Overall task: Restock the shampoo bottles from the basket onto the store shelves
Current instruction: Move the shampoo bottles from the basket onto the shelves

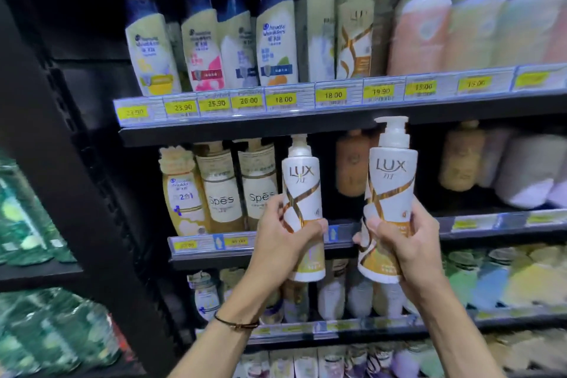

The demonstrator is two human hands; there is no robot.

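Note:
I hold two white and gold LUX pump shampoo bottles up in front of the middle shelf (475, 225). My left hand (282, 239) grips the left LUX bottle (302, 181) around its lower half. My right hand (405, 242) grips the right LUX bottle (391, 175), which is a bit nearer and tilted slightly. Behind and between them, the middle shelf has a dark gap with an orange bottle (352, 163) set far back. The basket is out of view.
The upper shelf (276, 127) carries Head & Shoulders bottles (276, 40), a LUX bottle (356, 27) and pink pump bottles, with yellow price tags below. Two Spes bottles (221, 184) stand left of my left hand. A black upright (70, 163) borders the shelves on the left.

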